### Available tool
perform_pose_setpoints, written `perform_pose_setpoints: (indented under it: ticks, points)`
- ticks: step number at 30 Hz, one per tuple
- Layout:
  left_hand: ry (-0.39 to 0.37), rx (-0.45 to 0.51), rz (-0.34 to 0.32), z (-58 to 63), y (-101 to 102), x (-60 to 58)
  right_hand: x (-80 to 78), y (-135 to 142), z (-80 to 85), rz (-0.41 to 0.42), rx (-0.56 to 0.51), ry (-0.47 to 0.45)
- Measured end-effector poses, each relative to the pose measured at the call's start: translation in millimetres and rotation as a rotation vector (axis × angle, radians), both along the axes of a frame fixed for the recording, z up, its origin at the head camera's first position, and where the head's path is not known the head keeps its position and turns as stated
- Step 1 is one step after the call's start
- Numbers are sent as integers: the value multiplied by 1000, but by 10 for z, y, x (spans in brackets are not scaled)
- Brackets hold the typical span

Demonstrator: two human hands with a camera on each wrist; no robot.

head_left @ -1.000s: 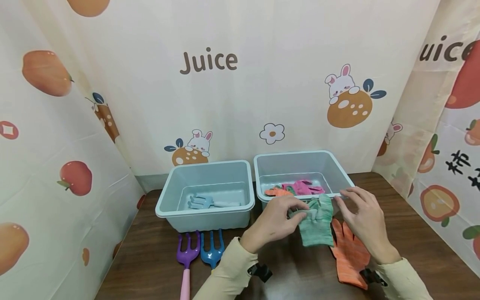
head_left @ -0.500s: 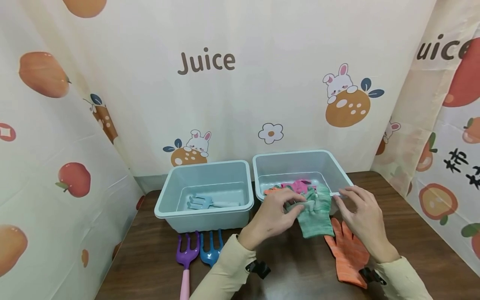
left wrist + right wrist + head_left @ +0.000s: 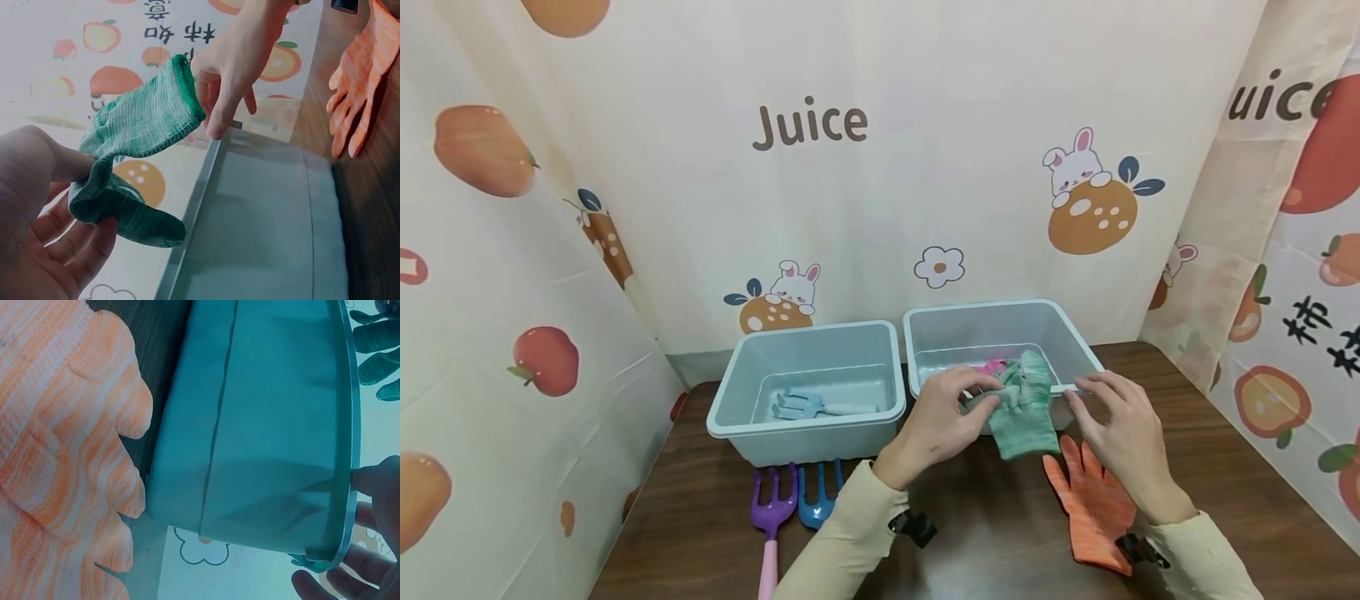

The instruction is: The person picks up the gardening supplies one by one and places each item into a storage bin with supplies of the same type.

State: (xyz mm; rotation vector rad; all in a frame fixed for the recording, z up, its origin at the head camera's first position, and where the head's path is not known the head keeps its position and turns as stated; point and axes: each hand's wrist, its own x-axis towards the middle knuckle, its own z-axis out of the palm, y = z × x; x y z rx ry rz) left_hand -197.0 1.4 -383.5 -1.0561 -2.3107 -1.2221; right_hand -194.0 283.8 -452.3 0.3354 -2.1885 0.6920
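My left hand (image 3: 942, 421) pinches a green knitted glove (image 3: 1026, 417) between thumb and fingers, over the front rim of the right-hand bin (image 3: 985, 323). In the left wrist view the green glove (image 3: 144, 119) hangs with its cuff pointing away from the hand. My right hand (image 3: 1129, 442) grips the bin's front right corner; in the right wrist view its thumb and fingers (image 3: 375, 487) are on either side of the rim. An orange glove (image 3: 1097, 508) lies on the table below the right hand. A pink glove (image 3: 992, 367) inside the bin is mostly hidden.
Left of that bin stands a matching light-blue bin (image 3: 808, 446) holding a small pale-blue hand fork (image 3: 801, 407). A purple hand fork (image 3: 771, 512) and a blue one (image 3: 817, 507), partly under the left sleeve, lie in front. A printed curtain (image 3: 865, 200) stands behind.
The green glove has moved forward and slightly left in my left hand, from the bin's front edge to over its rim. My right hand stays at the bin's corner.
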Motion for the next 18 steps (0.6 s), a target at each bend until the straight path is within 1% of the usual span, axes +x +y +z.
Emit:
perform_pose_setpoints:
  ticks: [7, 12, 18]
  points:
    - [0, 17, 26, 3, -2, -64, -7, 1, 5, -3, 6, -4]
    - [2, 16, 46, 16, -10, -88, -1, -4, 8, -5, 5, -8]
    - [17, 46, 64, 35, -6, -110, 5, -7, 6, -5, -1, -6]
